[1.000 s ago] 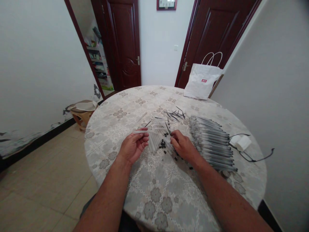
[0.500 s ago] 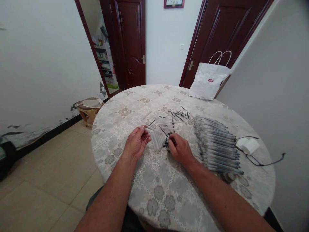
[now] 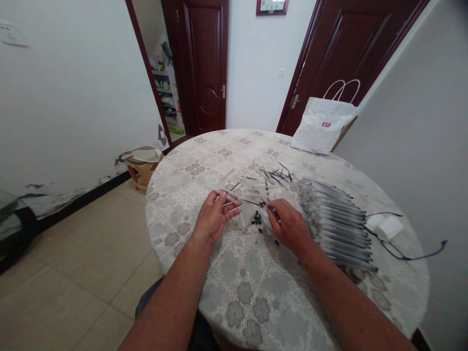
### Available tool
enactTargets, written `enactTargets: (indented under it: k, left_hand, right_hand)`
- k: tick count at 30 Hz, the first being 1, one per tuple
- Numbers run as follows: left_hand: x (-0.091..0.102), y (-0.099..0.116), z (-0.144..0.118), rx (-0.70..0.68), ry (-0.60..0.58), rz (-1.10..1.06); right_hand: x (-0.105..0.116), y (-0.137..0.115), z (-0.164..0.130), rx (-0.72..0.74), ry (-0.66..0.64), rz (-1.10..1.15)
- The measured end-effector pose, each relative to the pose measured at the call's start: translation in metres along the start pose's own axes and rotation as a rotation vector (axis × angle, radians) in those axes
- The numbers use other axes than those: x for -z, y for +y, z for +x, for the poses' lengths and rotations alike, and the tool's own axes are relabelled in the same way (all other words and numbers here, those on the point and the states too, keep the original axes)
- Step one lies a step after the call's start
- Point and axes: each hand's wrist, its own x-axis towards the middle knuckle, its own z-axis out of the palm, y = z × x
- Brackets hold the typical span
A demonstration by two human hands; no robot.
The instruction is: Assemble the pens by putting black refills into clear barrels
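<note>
My left hand (image 3: 215, 214) pinches a thin clear pen barrel (image 3: 231, 197) between thumb and forefinger, its other fingers loosely spread. My right hand (image 3: 288, 222) is closed at the fingertips on the end of a slim dark pen refill (image 3: 252, 202), which points left toward the barrel. Whether the refill's tip touches the barrel is too small to tell. Small black plugs (image 3: 257, 218) lie loose between my hands. Below the left fingers, more clear barrels (image 3: 243, 217) lie side by side on the patterned tablecloth (image 3: 241, 292).
Loose dark refills (image 3: 278, 174) lie scattered farther back. A dense stack of pens (image 3: 340, 224) is right of my right hand, with eyeglasses (image 3: 405, 256) and white paper (image 3: 389, 227) beyond it. A white paper bag (image 3: 321, 124) stands at the back right; a stool (image 3: 142, 168) is left of the table.
My right hand has lifted away from the black plugs and moved right, with the refill now stretched between the hands. The left hand keeps its barrel. The whole view has shifted slightly.
</note>
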Motion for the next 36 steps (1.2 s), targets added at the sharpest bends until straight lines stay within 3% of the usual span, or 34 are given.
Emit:
enactTargets:
  k: [7, 14, 28, 36]
  left_hand:
    - [0.001, -0.001, -0.003, -0.078, 0.005, 0.262]
    - [-0.001, 0.005, -0.003, -0.012, -0.112, -0.028]
    - [0.009, -0.002, 0.011, -0.209, 0.163, -0.172]
    - [0.007, -0.004, 0.012, -0.205, 0.178, -0.162]
  right_hand:
    - [0.001, 0.014, -0.001, -0.055, 0.075, -0.056]
    - [-0.002, 0.023, -0.004, -0.083, 0.073, -0.107]
    - [-0.001, 0.014, -0.005, -0.077, -0.054, -0.079]
    - [-0.001, 0.009, -0.005, -0.050, -0.070, -0.067]
